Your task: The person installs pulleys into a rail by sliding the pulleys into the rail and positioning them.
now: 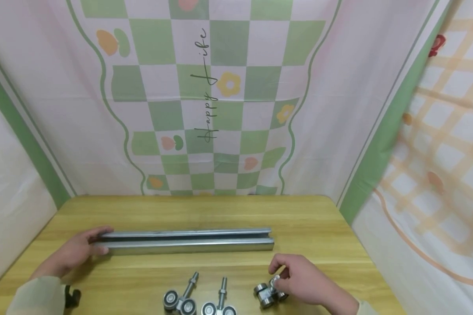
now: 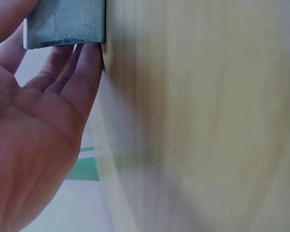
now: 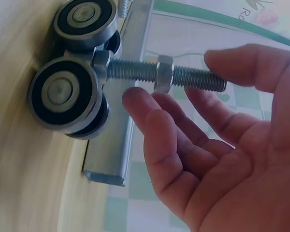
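Observation:
A long steel channel rail (image 1: 189, 247), its slot facing up, lies crosswise on the table. At the rail's left end, my left hand (image 1: 76, 250) holds it with the thumb on the near side and fingers on the far side. The left wrist view shows the metal end (image 2: 65, 21) between thumb and fingers. To the right, my right hand (image 1: 303, 280) is over a roller trolley (image 1: 265, 295) standing on its wheels. In the right wrist view, thumb and fingertips pinch the upper end of its threaded bolt (image 3: 198, 79), above the nut (image 3: 164, 74).
Two more roller trolleys, one on the left (image 1: 179, 301) and one in the middle (image 1: 220, 306), lie at the near side with bolts pointing away. A small black object (image 1: 72, 296) is by the left sleeve. Patterned cloth (image 1: 228, 109) hangs behind the wooden table (image 1: 205, 210).

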`<state>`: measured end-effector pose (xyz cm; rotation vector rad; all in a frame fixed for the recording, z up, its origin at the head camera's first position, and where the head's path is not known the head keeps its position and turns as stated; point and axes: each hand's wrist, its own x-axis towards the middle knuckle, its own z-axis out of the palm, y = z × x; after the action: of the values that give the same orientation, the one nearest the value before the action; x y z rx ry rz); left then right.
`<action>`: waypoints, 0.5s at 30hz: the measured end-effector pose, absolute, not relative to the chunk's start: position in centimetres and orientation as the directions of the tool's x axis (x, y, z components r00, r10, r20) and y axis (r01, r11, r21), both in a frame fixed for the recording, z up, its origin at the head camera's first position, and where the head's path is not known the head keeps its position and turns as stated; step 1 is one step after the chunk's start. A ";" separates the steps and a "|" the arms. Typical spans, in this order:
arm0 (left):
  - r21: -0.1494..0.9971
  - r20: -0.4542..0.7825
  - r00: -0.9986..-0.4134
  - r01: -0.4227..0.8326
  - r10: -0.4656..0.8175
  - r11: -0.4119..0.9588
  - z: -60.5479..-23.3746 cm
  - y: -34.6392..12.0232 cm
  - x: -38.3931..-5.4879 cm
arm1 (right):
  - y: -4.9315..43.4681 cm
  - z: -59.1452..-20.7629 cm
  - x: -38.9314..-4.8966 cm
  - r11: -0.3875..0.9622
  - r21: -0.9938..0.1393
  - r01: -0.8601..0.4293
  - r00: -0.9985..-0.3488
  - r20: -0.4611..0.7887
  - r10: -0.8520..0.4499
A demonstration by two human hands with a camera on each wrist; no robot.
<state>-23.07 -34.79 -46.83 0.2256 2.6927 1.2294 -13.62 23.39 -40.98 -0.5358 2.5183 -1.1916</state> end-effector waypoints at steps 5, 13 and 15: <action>0.762 -0.121 -0.973 0.037 0.198 0.646 -46.6 -34.7 -23.1 | 23.6 -41.5 -13.8 0.594 -0.776 -0.213 -0.876 -0.117 -0.467; 0.769 -0.117 -0.973 0.037 0.198 0.638 -46.3 -34.6 -23.0 | 24.0 -42.3 -13.9 0.589 -0.763 -0.264 -0.877 -0.064 -0.476; 0.770 -0.117 -0.974 0.036 0.196 0.637 -46.3 -34.6 -23.0 | 24.1 -42.4 -13.9 0.587 -0.763 -0.269 -0.877 -0.058 -0.478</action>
<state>-23.03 -34.61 -46.28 0.1909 2.6671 1.2482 -13.95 24.07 -42.38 -0.6160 2.5614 -1.1681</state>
